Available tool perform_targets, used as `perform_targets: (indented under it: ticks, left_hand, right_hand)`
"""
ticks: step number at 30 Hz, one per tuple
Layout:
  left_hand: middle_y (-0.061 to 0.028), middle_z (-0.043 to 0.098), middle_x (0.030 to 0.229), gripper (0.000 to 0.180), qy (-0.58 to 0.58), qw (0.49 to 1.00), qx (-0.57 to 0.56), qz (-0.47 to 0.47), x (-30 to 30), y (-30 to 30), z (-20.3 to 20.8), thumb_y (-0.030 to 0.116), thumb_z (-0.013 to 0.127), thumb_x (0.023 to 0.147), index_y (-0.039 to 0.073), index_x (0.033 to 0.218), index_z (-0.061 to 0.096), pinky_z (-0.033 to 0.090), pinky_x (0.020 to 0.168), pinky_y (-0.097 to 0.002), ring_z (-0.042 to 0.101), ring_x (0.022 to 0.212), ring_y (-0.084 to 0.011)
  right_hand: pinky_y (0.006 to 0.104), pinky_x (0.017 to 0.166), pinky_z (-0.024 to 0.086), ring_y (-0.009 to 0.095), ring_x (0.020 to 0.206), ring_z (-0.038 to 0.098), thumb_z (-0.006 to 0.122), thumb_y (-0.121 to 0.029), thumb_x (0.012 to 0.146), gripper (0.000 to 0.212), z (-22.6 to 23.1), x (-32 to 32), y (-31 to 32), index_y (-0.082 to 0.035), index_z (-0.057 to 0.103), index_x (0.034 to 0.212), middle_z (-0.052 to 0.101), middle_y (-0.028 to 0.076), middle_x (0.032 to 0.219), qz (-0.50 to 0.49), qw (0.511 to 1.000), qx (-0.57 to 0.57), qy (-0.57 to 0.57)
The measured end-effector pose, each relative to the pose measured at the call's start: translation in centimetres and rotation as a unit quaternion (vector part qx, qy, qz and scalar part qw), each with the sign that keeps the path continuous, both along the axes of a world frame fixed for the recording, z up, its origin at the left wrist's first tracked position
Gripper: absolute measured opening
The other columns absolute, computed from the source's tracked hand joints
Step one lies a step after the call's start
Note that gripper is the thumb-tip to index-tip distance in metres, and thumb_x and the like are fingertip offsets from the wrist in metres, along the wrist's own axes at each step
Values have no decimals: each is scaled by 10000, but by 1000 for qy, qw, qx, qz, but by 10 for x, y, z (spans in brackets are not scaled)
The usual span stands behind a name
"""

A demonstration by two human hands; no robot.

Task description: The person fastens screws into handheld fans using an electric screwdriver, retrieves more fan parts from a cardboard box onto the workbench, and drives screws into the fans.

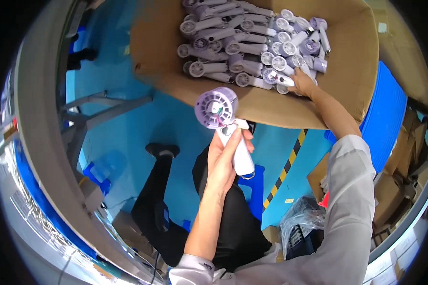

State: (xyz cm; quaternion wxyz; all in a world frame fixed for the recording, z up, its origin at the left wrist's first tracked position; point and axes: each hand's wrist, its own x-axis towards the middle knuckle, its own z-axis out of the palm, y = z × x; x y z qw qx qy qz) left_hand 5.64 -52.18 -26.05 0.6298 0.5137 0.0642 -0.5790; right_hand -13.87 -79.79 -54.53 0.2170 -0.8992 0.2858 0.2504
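Note:
My left hand (226, 154) is closed around the white handle of a handheld fan (216, 108), held up in front of the box. The fan's round lilac head shows open vents, with thin coloured wires near its neck and a metal ring at the handle's lower end. My right arm stretches into a large cardboard box (266, 105). Inside it, my right hand (303, 84) has its fingers closed on the end of a white handheld fan (284, 80), which lies among the others; the fingertips are partly hidden.
Several lilac and white fans (209, 35) lie in rows and piles in the box. A blue plastic crate (385, 116) stands at its right. On the left runs a grey table frame (38, 128). Below are a blue stool (255, 190), striped floor tape (284, 171) and a clear plastic bag (299, 216).

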Motion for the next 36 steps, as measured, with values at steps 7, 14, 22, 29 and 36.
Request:
perform_targets:
  ticks: [7,14,22,29,36]
  left_hand:
    - [-115,624,970,399,1,999,-21,-25,1,-14,-4,194,552,973,-2,1296,423,500,696,-297,611,788,-175]
    - [-103,616,927,395,12,998,-32,-45,3,-24,5,187,578,958,2,1281,445,492,693,-298,603,778,-178]
    - [-40,605,828,237,-67,994,-33,-80,10,7,5,117,647,909,58,1087,502,502,600,-267,592,668,-120]
    - [-52,611,853,296,-99,993,-36,-47,-49,95,81,121,653,901,61,1134,480,515,612,-268,605,676,-130]
    - [-38,602,841,213,-79,994,-64,-38,-94,173,115,149,659,905,56,1053,537,518,610,-270,603,676,-124]
  right_hand:
    - [503,996,395,421,1214,430,726,-481,748,593,-47,-11,3,-118,628,1208,390,259,1314,-46,998,-28,13]
    - [524,983,392,464,1177,411,764,-425,696,593,-17,-2,-2,-62,656,1152,393,286,1263,-50,995,5,-84]
    - [488,978,377,465,1095,434,747,-335,712,485,142,31,3,-25,645,1071,436,310,1117,-59,953,-45,-295]
    - [444,918,409,405,1024,459,729,-286,709,390,302,34,17,-40,647,1001,432,228,1014,-103,926,-46,-360]
    - [432,910,445,386,992,498,716,-308,738,441,381,55,36,-61,665,1100,448,223,989,-73,920,-97,-374]
